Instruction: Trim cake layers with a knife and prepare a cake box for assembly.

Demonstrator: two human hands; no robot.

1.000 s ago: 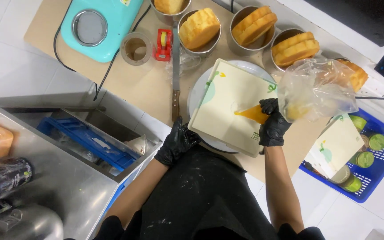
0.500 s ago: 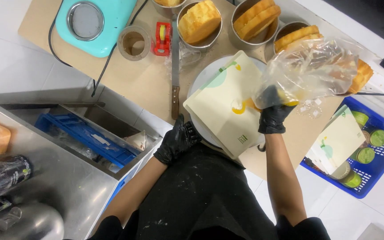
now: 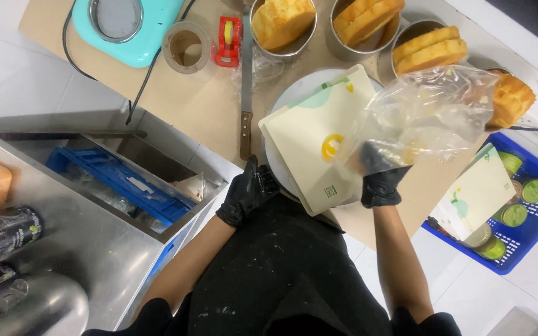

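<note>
Black gloves cover the left hand (image 3: 248, 194) and right hand (image 3: 380, 176); the cream card (image 3: 314, 146) between them bears green and yellow marks, possibly fruit.

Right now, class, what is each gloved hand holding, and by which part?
The right hand grips a clear plastic bag by its lower end. The left hand holds nothing.

gloved hands (image 3: 248, 194): 2 | cake tins (image 3: 281, 25): 3 | knife (image 3: 246, 93): 1 | plastic bag (image 3: 428, 115): 1 | blue basket (image 3: 524, 249): 1
</note>
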